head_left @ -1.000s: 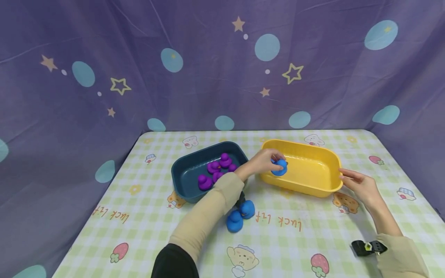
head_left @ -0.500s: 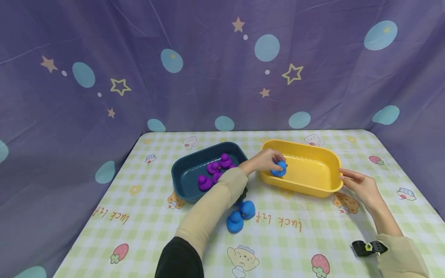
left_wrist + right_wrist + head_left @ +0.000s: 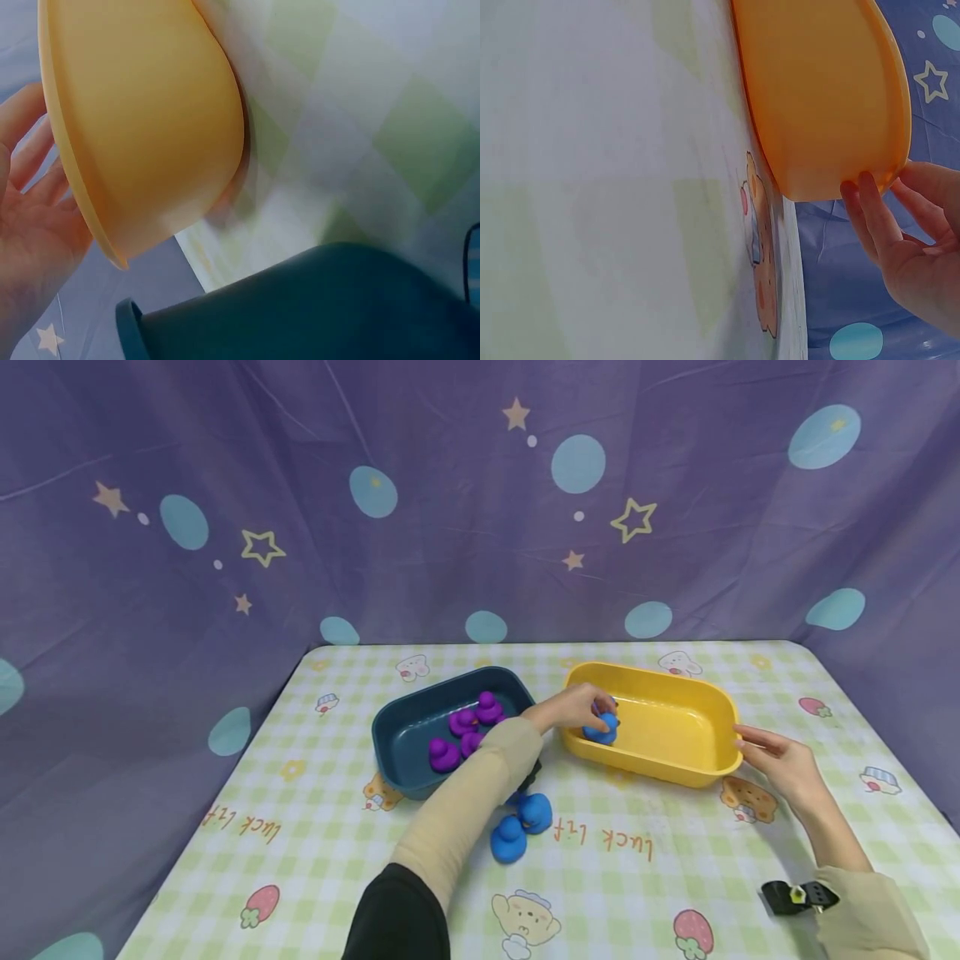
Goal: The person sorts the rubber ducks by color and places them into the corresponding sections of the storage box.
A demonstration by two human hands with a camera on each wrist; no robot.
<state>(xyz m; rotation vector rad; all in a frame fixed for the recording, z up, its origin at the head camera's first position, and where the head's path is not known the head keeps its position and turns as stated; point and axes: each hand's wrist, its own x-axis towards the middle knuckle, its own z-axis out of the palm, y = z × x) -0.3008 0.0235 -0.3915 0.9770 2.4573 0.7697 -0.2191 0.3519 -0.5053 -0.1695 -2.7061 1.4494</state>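
Purple curtain printed with stars and pale blue dots hangs behind a table (image 3: 315, 827) covered in green checked cloth.

Head view: a yellow tub (image 3: 675, 693) sits right of centre, and a dark teal tub (image 3: 397, 722) just to its left holds several purple ducks (image 3: 465, 732). The left hand (image 3: 573, 710) reaches over the yellow tub's near-left rim, fingers curled round a blue duck (image 3: 604, 729) low inside that corner. The right hand (image 3: 780, 762) rests with straight, relaxed fingers against the tub's right end. Two more blue ducks (image 3: 519, 827) lie on the cloth in front of the teal tub, beside the left sleeve. Bare cloth stretches along the near and left edges.

Left wrist view: the yellow tub's outer wall (image 3: 142, 127) fills the frame, with the teal tub's rim (image 3: 300, 307) close beneath it and a narrow strip of cloth between them.

Right wrist view: the fingertips (image 3: 870, 206) touch the tub's end just below the rim, close to the table's edge.
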